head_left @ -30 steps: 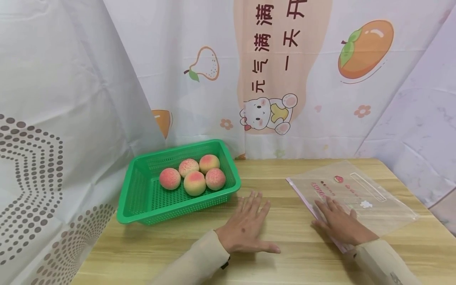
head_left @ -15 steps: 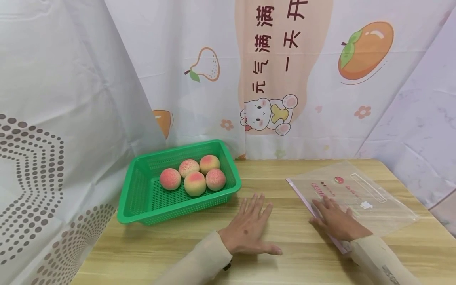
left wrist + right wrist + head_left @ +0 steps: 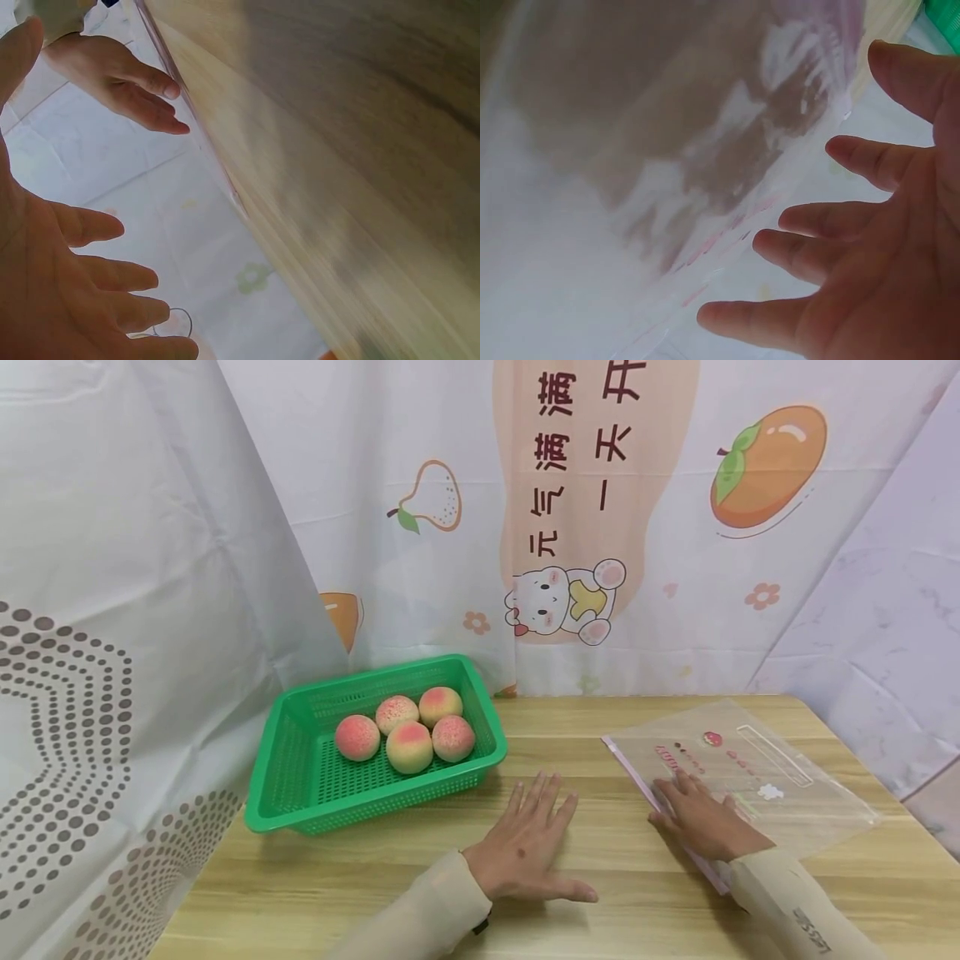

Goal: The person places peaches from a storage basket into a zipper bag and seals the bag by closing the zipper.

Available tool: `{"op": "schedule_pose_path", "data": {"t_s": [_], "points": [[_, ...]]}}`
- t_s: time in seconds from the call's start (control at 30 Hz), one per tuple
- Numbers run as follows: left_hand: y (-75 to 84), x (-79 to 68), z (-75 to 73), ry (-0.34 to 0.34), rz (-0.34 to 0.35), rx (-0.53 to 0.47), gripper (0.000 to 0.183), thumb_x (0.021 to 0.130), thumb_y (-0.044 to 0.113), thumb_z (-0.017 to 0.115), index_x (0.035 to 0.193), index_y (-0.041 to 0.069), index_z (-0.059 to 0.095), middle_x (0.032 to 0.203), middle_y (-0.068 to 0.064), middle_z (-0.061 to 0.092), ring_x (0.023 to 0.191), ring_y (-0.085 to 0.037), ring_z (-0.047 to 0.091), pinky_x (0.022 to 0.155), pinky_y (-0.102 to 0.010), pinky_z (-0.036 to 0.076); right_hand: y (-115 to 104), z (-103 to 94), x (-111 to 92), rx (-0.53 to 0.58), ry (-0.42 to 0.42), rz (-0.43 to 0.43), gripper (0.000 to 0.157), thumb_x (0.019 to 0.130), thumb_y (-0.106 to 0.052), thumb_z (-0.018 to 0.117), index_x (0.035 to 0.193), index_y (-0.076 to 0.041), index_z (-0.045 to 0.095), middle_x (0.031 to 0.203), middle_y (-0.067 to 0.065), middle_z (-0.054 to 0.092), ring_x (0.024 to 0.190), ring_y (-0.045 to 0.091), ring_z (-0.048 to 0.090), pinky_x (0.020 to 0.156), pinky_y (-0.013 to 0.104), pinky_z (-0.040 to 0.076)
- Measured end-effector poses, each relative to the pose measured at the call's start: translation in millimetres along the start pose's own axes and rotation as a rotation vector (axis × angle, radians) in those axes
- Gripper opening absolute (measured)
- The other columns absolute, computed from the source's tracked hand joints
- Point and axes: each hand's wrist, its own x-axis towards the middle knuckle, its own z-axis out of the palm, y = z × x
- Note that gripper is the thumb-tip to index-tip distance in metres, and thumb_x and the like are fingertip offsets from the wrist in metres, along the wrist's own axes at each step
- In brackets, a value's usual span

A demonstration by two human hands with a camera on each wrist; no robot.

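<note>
1. Whether home or studio is unclear: a wood-grain table point(image 3: 615, 835) stands screened off on three sides.
2. A fruit-and-cartoon-print curtain point(image 3: 480, 435) hangs at 12 o'clock.
3. A dotted sheet point(image 3: 150, 610) drapes at 9 o'clock, a marbled sheet point(image 3: 885, 635) at 3 o'clock.

Cream sleeves point(image 3: 420, 910) (grey lettering point(image 3: 813, 932) on the right), black left-wrist strap point(image 3: 482, 926)

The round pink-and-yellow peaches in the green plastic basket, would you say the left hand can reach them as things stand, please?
Probably yes: the empty left hand is near the green plastic basket, and nothing covers the peaches; it would just have to rise over the rim.
</note>
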Motion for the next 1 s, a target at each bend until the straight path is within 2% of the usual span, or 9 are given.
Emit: {"op": "schedule_pose_path", "data": {"t_s": [0.37,0.77,1.0], "points": [[1.3,-0.9,0.3,0.011,0.004,0.01,0.11,0.081,0.081,0.055,0.157,0.006,0.028,0.164,-0.02,0.011,0.152,-0.034,0.006,0.118,-0.056,0.014,-0.8,0.4,0.7,-0.021,0.004,0.002,0.045,0.098,-0.03,0.062,0.132,-0.001,0.054,0.142,0.042,0.037,0.13,0.062,0.034,0.085,0.088,0.022],[1.3,-1.4,0.4,0.001,0.004,-0.017,0.11,0.081,0.08,0.056,0.158,0.006,0.027,0.165,-0.019,0.009,0.152,-0.033,0.003,0.119,-0.056,0.012,-1.2,0.2,0.6,-0.02,0.006,-0.004,0.038,0.098,-0.028,0.062,0.127,-0.003,0.056,0.14,0.036,0.043,0.13,0.057,0.037,0.085,0.086,0.027],[1.3,-1.2,0.1,-0.007,0.002,-0.022,0.11,0.081,0.081,0.055,0.158,0.007,0.026,0.165,-0.018,0.008,0.152,-0.032,0.002,0.119,-0.056,0.012,-1.6,1.3,2.3,0.009,0.017,-0.047,0.037,0.096,-0.018,0.063,0.125,0.003,0.056,0.128,0.031,0.052,0.119,0.053,0.049,0.09,0.068,0.044]]}}
